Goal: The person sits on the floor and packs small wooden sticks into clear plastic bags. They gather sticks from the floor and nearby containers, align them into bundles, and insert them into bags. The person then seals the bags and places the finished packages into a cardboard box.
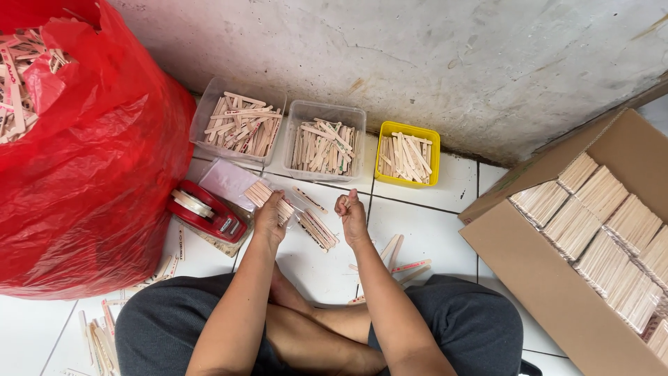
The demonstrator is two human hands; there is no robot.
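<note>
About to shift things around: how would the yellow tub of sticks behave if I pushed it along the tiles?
The yellow tub is low and wide, so it should slide rather than tip. Thin plastic with flat wooden sticks inside suggests it is light. The sticks are heaped loose above the rim, so a quick shove might spill some.

The cardboard box [557, 292] runs off the right edge. Left of it, the red bag [90, 174] is cropped, and the right hand [352, 214] hides its grip's contents.

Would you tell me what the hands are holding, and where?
Left hand grips a bundle of wooden sticks at its near end; right hand is fisted, contents hidden.
</note>
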